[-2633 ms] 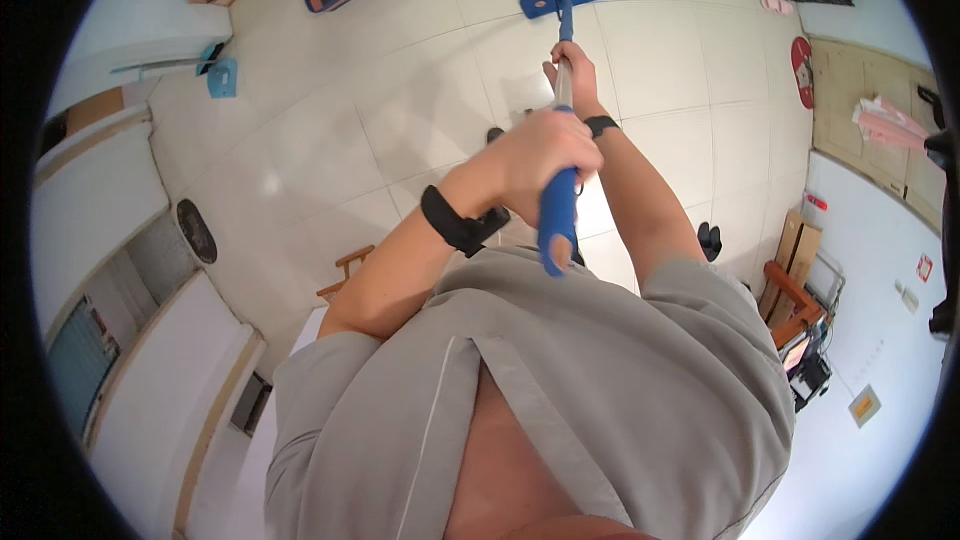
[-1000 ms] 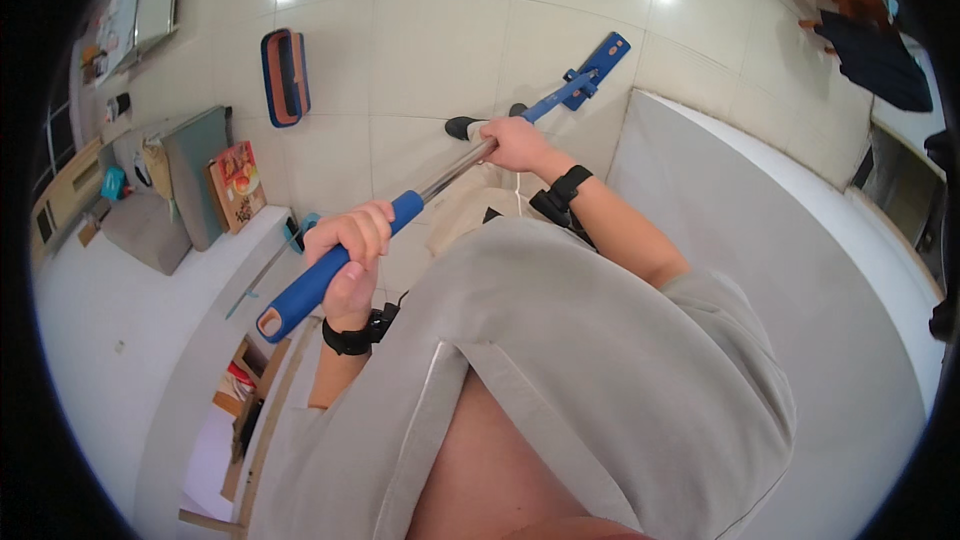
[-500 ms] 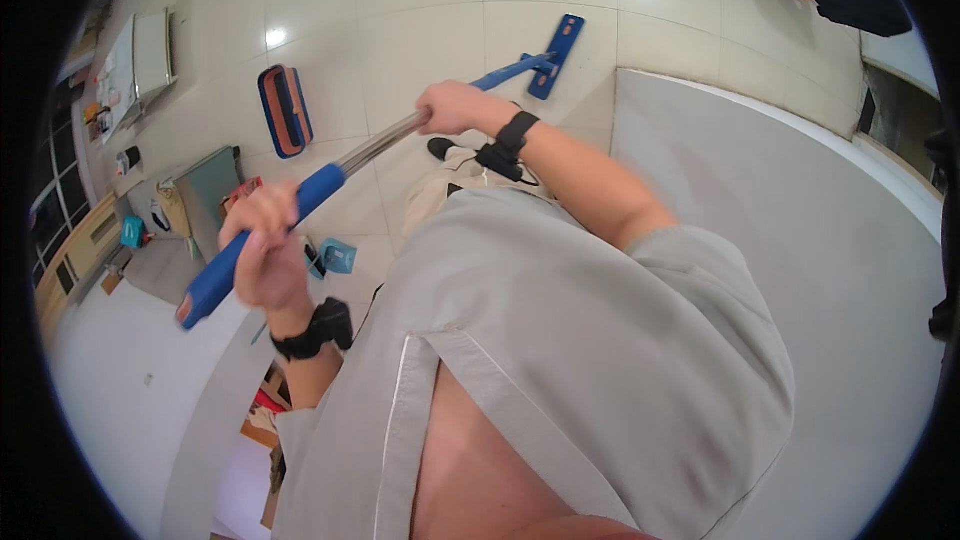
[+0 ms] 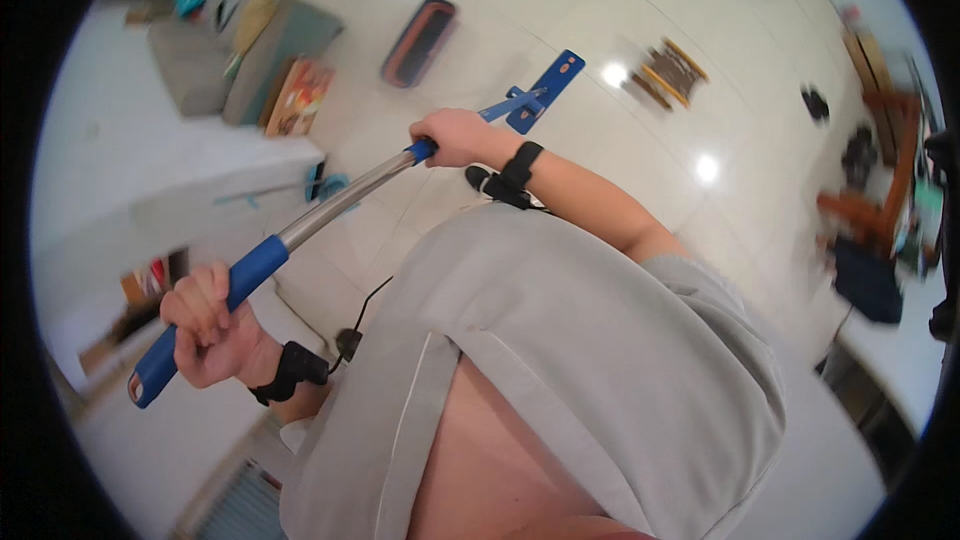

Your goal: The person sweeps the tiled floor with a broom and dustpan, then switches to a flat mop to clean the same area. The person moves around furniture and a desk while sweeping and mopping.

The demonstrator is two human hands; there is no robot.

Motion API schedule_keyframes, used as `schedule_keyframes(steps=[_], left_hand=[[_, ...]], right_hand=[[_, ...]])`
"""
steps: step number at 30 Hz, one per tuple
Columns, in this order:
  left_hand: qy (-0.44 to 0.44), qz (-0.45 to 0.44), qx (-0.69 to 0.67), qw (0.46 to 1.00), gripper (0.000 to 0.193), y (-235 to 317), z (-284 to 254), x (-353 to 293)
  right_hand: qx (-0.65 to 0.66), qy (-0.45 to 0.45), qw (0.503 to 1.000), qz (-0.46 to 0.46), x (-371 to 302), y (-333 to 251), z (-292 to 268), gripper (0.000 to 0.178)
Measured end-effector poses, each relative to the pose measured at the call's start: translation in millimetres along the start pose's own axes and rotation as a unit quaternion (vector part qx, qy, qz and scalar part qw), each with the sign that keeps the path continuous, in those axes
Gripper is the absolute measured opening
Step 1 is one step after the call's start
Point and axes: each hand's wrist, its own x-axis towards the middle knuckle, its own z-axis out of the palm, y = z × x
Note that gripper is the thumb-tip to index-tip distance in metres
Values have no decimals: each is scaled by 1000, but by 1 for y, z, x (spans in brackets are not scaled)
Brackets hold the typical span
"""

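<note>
A flat mop with a blue and silver pole [image 4: 350, 192] slants across in front of my body. My left hand [image 4: 212, 328] is closed round the blue grip [image 4: 258, 270] near its upper end. Farther down, my right hand [image 4: 458, 137] is wrapped about the pole, just beyond a blue collar [image 4: 422, 150]. The mop's flat blue head [image 4: 558, 78] lies on the tiled floor, past my right hand. Black bands are on both wrists. Close to the right forearm, a dark shoe [image 4: 478, 178] shows on the floor.
A blue and orange oblong bucket [image 4: 418, 43] stands left of the mop head, a small wooden stool [image 4: 680, 72] right of it. Blue cleaning tools [image 4: 330, 188] and a colourful box [image 4: 300, 98] are at left. Dark shoes [image 4: 815, 103] and a wooden chair [image 4: 890, 195] are at right.
The view has swung round, so bucket and stool appear farther right. My left hand and the grip sit lower and farther left. More of the pole shows between my hands, including the blue collar.
</note>
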Motion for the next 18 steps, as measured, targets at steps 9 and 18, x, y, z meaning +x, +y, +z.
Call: schedule_keyframes(steps=[9, 18], left_hand=[[11, 105, 129, 986, 36, 21, -70, 27], [-10, 79, 188, 979, 34, -83, -104, 137]], right_hand=[[-30, 8, 996, -88, 182, -36, 12, 26], [-2, -27, 998, -54, 351, 58, 32, 30]])
